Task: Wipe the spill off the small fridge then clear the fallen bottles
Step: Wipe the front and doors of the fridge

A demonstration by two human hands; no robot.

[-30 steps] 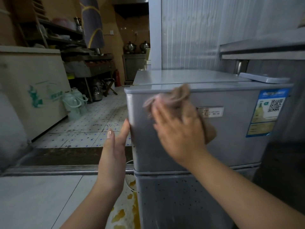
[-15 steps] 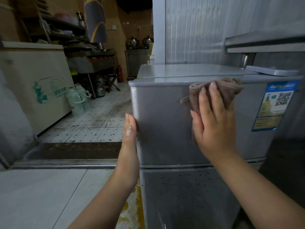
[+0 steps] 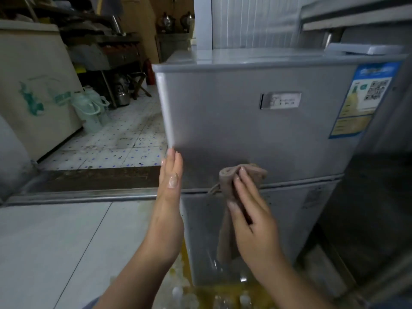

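Observation:
The small silver fridge [image 3: 256, 130] stands in front of me with two doors. My right hand [image 3: 252, 219] presses a brown cloth [image 3: 229, 181] flat against the fridge front, at the seam between the upper and lower door. Its fingers are straight over the cloth, which hangs down below the palm. My left hand [image 3: 169, 197] rests with straight fingers on the fridge's left edge. An orange-yellow spill [image 3: 214, 291] pools on the floor at the fridge's foot. Clear fallen bottles [image 3: 223, 301] lie in it, blurred at the bottom edge.
A cream chest freezer [image 3: 33, 92] stands at left with pale green jugs [image 3: 89, 108] beside it. A metal door threshold [image 3: 78, 195] crosses the floor. Shelving and kettles fill the far room. A blue-and-yellow label [image 3: 361, 101] sits on the fridge's right; a steel counter rises at right.
My right hand has carried the cloth down the fridge front, from near the top edge to the door seam. My left hand stays on the fridge's left edge. The view has tilted downward.

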